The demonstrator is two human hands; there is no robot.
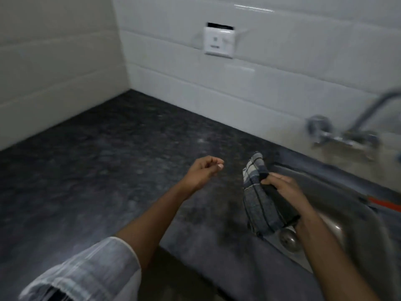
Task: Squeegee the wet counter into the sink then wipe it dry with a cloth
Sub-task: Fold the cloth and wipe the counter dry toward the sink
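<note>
A dark speckled stone counter (pixel 97 161) fills the left and middle of the head view, with a steel sink (pixel 338 192) set in at the right. My right hand (pixel 284 187) hangs over the sink's left rim, shut on a blue-grey checked cloth (pixel 260 205) together with a dark strip that runs along the cloth. The cloth droops from that hand over the rim. Just left of the cloth, my left hand (pixel 204 172) hovers above the counter, its fingers curled in loosely with nothing in them. An orange and dark object (pixel 382 203) lies at the sink's far right; I cannot tell what it is.
White tiled walls meet at the back left corner. A white wall socket (pixel 219 41) is mounted above the counter. A chrome wall tap (pixel 347 135) with a curved spout hangs over the sink. The sink drain (pixel 288 238) shows below my right wrist. The counter's front edge runs under my forearms.
</note>
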